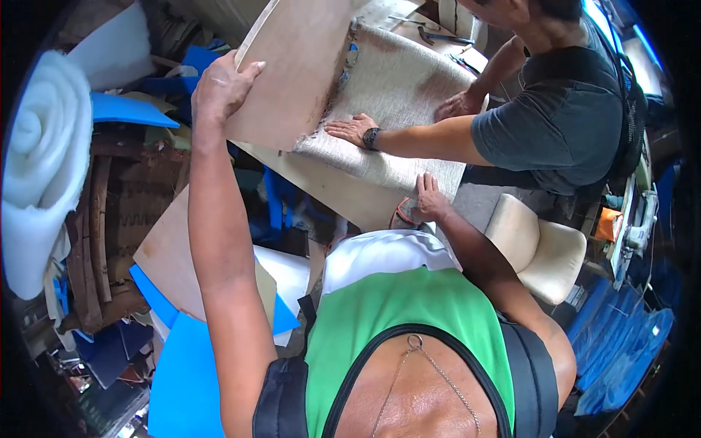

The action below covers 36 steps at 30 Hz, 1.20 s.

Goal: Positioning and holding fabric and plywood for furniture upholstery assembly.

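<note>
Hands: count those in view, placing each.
4: the wearer's left hand gripping the panel; right hand, co-worker's wrist-banded hand and other hand on the fabric.

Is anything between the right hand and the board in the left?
Yes: the woven fabric lies between the right hand and the board, with the co-worker's watch-wearing hand resting on it near the board's edge.
</note>
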{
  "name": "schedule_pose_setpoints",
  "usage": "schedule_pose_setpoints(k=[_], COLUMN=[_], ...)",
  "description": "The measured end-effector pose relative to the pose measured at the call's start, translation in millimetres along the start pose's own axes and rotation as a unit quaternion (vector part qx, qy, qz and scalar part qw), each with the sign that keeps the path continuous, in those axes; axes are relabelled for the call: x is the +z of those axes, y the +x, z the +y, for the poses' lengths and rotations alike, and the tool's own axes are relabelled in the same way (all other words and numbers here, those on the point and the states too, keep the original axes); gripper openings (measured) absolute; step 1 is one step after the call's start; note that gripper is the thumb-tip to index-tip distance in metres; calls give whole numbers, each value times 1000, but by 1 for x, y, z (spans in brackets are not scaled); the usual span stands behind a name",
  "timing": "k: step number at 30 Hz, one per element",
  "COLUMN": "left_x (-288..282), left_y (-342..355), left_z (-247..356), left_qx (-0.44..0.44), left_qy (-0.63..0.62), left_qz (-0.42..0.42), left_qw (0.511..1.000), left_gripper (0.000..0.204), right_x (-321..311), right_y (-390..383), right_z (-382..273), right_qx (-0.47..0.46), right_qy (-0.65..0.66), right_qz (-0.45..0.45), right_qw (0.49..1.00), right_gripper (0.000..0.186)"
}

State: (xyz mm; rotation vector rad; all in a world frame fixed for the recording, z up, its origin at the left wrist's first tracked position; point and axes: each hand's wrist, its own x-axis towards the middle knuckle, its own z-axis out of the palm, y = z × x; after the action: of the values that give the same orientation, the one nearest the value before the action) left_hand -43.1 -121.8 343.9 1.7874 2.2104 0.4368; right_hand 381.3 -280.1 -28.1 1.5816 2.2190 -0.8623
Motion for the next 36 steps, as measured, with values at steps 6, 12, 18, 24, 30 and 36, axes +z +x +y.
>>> schedule_pose_setpoints(k=[6, 12, 18, 24, 30, 36], left_x=[-2, 0, -1, -3, -7, 0], left_y=[-3, 4, 18, 17, 13, -2], left_z=[2, 4, 11, 16, 22, 29], left_qx=[-9, -9, 1, -2, 34, 199], left_qy=[8, 13, 50, 57, 107, 76], left_qz=[-7, -7, -9, -11, 27, 249], left_qw=[1000, 1000, 999, 998, 993, 945], left_gripper=[47, 49, 49, 52, 53, 41], right_x=[-4, -20, -36, -43, -12, 55], right_y=[-3, -12, -25, -40, -66, -155], right_z=[-4, -13, -32, -19, 7, 76], right_qx=[1, 35, 35, -13, 29, 214], right_qy=[-69, 6, -96, -45, 145, 247], right_qz=[17, -24, 27, -6, 96, 107], right_qw=[997, 999, 994, 999, 984, 939], right_gripper=[103, 99, 94, 44, 54, 70])
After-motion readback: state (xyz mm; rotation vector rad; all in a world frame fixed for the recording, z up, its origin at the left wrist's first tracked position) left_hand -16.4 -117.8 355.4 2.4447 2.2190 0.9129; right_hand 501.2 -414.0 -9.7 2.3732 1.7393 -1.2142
